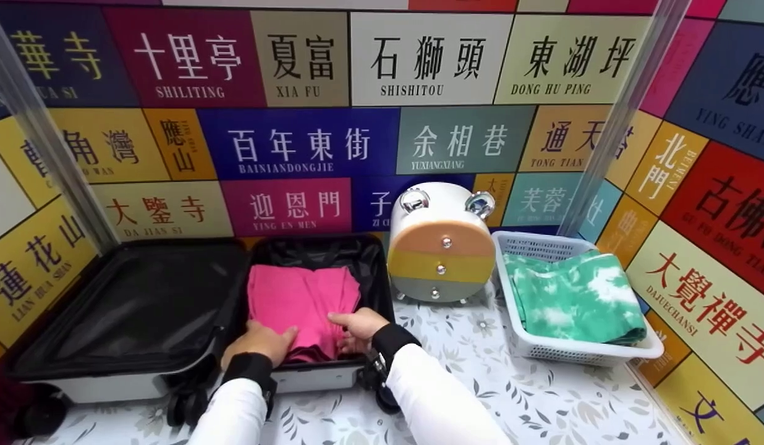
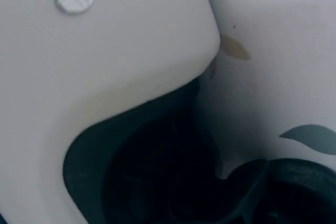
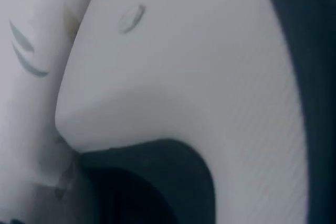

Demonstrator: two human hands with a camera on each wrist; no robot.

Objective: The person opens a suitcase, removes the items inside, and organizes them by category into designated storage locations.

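Folded pink cloth [image 1: 303, 296] lies in the right half of an open black-lined suitcase [image 1: 320, 378]. At the cloth's near left corner, my left hand [image 1: 258, 343] has its thumb on top, with its other fingers largely hidden. My right hand [image 1: 360, 327] holds the near right edge, thumb over the cloth and fingers curled at its side. Neither hand shows in the wrist views. The left wrist view has the suitcase's pale shell [image 2: 131, 40] and a dark wheel [image 2: 299, 192]; the right wrist view shows the shell [image 3: 184, 77] and its dark corner [image 3: 157, 166].
The suitcase's other half [image 1: 141, 296], black-lined, lies to the left. A rounded white drawer box [image 1: 442, 259] with striped front stands right of the suitcase. Farther right, a white basket [image 1: 580, 349] holds green-and-white cloth [image 1: 573, 296]. Sign-covered walls [image 1: 308, 142] stand behind and to the right.
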